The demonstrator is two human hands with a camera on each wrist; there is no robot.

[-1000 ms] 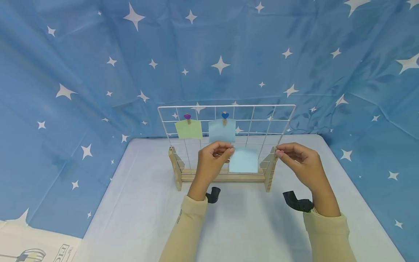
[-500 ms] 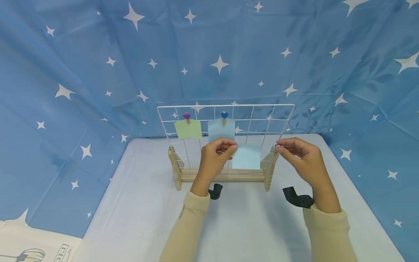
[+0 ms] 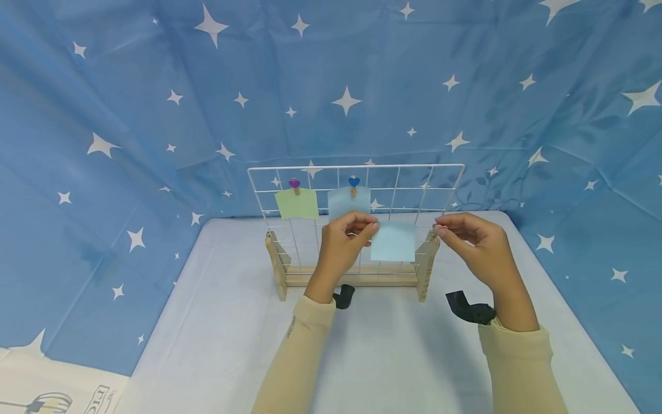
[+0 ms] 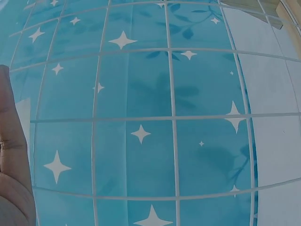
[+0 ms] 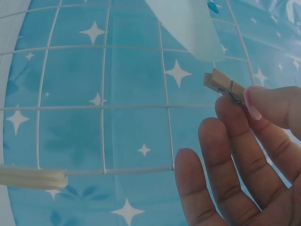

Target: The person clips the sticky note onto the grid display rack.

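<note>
A light blue paper square [image 3: 394, 242] is pinched at its upper left corner by my left hand [image 3: 342, 238], in front of a white wire grid [image 3: 403, 166]. Only the edge of that hand [image 4: 11, 160] shows in the left wrist view. My right hand [image 3: 473, 244] is beside the grid's right side; in its wrist view, thumb and forefinger pinch a small wooden clothespin [image 5: 223, 85]. On the grid, a green paper [image 3: 297, 205] hangs from a purple heart clip [image 3: 295, 183], and another blue paper [image 3: 347, 201], partly behind my left hand, hangs from a blue heart clip [image 3: 354, 181].
Wooden end supports [image 3: 276, 267] and a low wooden crossbar [image 3: 357, 280] carry the grid on a white-covered table [image 3: 227, 345]. A blue star-patterned curtain [image 3: 258, 75] surrounds it. Printed cream cloth [image 3: 57, 385] lies at the lower left.
My left hand has moved up and slightly right with the blue paper, raising it off the grid's lower part. My right hand has risen slightly, still beside the grid's right side.
</note>
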